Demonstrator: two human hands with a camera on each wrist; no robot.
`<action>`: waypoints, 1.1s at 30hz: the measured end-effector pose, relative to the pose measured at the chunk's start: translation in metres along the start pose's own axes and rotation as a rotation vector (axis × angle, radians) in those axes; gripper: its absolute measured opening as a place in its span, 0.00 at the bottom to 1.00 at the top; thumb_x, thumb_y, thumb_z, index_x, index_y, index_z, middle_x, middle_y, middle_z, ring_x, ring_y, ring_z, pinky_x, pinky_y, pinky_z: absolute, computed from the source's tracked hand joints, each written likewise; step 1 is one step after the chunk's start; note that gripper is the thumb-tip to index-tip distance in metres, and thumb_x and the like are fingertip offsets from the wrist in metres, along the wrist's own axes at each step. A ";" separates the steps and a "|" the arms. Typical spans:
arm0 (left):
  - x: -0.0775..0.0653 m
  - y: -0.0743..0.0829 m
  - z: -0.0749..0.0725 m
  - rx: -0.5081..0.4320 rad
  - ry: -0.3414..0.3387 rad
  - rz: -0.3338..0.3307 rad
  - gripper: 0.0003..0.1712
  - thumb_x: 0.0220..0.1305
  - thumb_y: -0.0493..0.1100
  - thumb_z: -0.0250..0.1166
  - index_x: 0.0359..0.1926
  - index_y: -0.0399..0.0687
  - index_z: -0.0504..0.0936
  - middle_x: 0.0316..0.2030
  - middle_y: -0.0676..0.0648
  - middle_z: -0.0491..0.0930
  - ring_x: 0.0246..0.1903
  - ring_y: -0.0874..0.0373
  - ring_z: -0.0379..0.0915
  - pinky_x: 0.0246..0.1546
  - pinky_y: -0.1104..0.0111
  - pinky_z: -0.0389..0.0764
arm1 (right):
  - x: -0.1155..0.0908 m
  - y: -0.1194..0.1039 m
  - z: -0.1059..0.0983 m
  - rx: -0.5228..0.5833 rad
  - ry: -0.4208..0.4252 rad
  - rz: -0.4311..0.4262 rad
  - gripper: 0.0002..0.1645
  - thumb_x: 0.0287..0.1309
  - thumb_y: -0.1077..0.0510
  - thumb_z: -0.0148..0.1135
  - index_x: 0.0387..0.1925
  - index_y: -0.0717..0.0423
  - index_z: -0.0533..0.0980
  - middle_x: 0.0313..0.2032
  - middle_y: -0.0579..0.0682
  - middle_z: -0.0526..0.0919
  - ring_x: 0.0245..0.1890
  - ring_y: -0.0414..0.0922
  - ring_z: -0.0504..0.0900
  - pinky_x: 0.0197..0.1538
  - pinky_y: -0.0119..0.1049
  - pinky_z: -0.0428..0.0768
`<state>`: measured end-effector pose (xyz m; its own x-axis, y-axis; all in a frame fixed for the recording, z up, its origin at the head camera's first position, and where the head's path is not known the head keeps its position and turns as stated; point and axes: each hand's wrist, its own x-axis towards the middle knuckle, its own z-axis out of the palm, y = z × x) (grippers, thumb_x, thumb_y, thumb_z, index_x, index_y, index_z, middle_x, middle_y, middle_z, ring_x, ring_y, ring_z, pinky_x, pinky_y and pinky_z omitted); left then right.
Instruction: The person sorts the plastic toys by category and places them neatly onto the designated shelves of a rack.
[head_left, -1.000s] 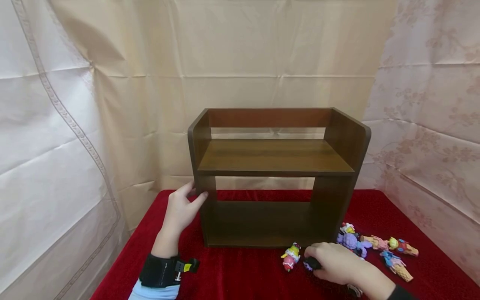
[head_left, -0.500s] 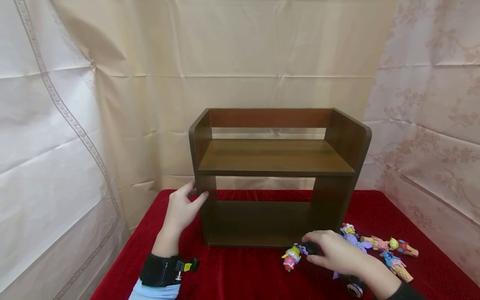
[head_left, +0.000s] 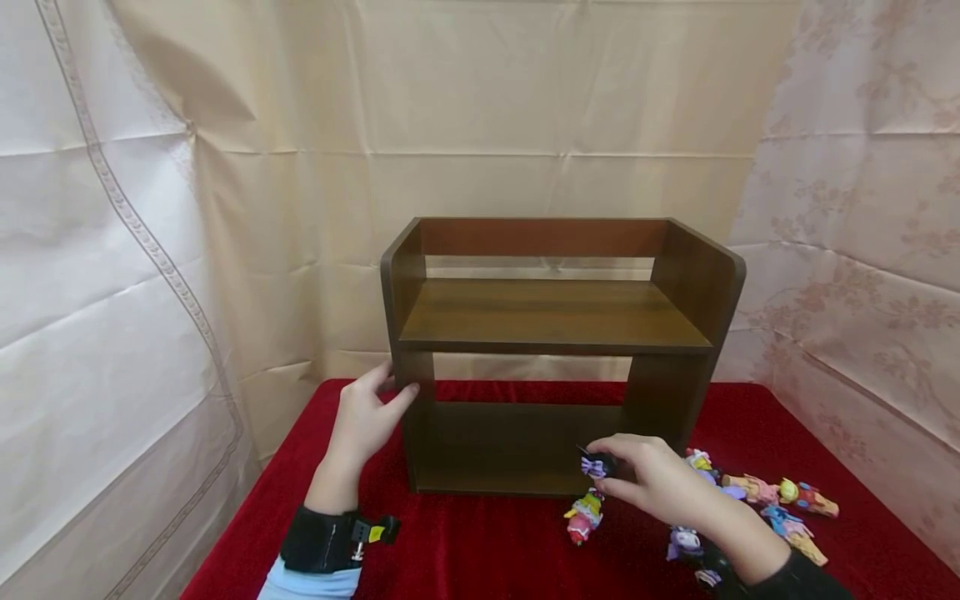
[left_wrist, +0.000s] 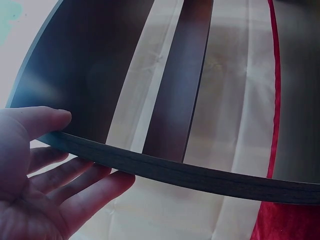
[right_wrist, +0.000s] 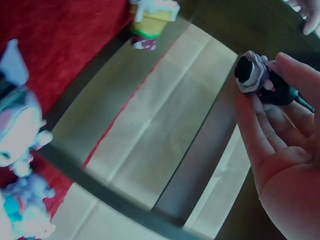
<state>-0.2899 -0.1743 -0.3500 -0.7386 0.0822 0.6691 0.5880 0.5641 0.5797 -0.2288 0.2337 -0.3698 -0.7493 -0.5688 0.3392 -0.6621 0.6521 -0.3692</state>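
Note:
A brown two-tier wooden shelf stands upright on a red cloth. My left hand holds its left side panel, thumb on the inner face and fingers against the outside, as the left wrist view also shows. My right hand pinches a small black and lilac figurine between thumb and fingers, raised before the lower tier. In the right wrist view the same figurine has a ruffled lilac part and a black body. Just below it lies a yellow, green and pink figurine on the cloth.
Several ice-cream-cone and character figurines lie on the cloth right of the shelf. A purple figurine and a dark one lie near my right forearm. Beige curtains hang behind the red-covered table.
My right hand has picked the black and lilac figurine up off the cloth and moved it up and slightly left toward the shelf. My left hand stays on the side panel.

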 end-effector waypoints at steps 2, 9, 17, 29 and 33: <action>0.000 -0.001 0.000 0.005 -0.001 -0.001 0.22 0.61 0.45 0.67 0.57 0.49 0.78 0.47 0.45 0.82 0.45 0.56 0.77 0.39 0.53 0.83 | 0.004 -0.003 0.000 0.028 0.023 -0.018 0.23 0.58 0.49 0.67 0.54 0.50 0.76 0.47 0.39 0.80 0.38 0.34 0.77 0.39 0.36 0.83; -0.001 -0.001 0.001 0.010 -0.004 0.000 0.22 0.61 0.45 0.67 0.56 0.48 0.78 0.47 0.47 0.82 0.46 0.57 0.77 0.39 0.55 0.83 | 0.022 -0.017 0.001 0.157 0.104 -0.088 0.24 0.55 0.56 0.69 0.54 0.55 0.75 0.44 0.41 0.80 0.37 0.35 0.80 0.40 0.33 0.83; -0.001 -0.001 0.001 0.010 0.002 0.007 0.22 0.61 0.45 0.67 0.56 0.47 0.78 0.47 0.47 0.82 0.46 0.56 0.77 0.39 0.53 0.82 | 0.046 -0.034 -0.003 0.238 0.195 -0.152 0.25 0.54 0.59 0.69 0.54 0.52 0.74 0.41 0.44 0.82 0.36 0.37 0.82 0.39 0.37 0.84; -0.001 -0.001 0.001 0.022 0.005 0.013 0.22 0.61 0.44 0.67 0.56 0.49 0.78 0.47 0.47 0.82 0.46 0.56 0.77 0.40 0.55 0.82 | 0.074 -0.062 -0.026 0.200 0.303 -0.261 0.27 0.51 0.62 0.71 0.54 0.50 0.74 0.42 0.44 0.82 0.35 0.37 0.82 0.39 0.32 0.83; -0.001 0.001 0.000 0.031 0.006 0.008 0.21 0.61 0.45 0.67 0.55 0.52 0.79 0.47 0.49 0.82 0.46 0.56 0.77 0.41 0.55 0.82 | 0.079 -0.067 -0.034 0.212 0.319 -0.264 0.28 0.52 0.63 0.70 0.55 0.50 0.73 0.42 0.45 0.82 0.34 0.37 0.82 0.37 0.31 0.83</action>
<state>-0.2889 -0.1739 -0.3501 -0.7318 0.0824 0.6765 0.5835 0.5887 0.5594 -0.2438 0.1621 -0.2890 -0.5362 -0.4974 0.6819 -0.8421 0.3702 -0.3921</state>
